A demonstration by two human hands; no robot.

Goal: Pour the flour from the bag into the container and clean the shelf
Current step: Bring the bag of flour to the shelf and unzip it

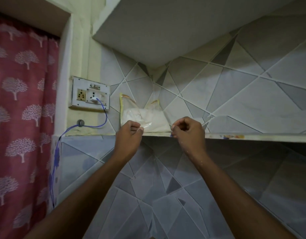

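A clear plastic bag point(142, 116) with yellow edges, partly filled with white flour, stands in the left corner of the stone shelf point(217, 135), leaning on the tiled wall. My left hand point(129, 135) is at the bag's lower left corner, fingers pinched on the plastic at the shelf's front edge. At the bag's lower right corner my right hand point(188, 133) is curled, fingertips pinched on the plastic. No container is in view.
A second shelf slab point(148, 31) hangs overhead. To the left a switchboard point(89, 93) carries a plugged charger with a blue cable point(90, 125) running down the wall. A red tree-patterned curtain point(19, 109) covers the far left. Tiled wall lies below the shelf.
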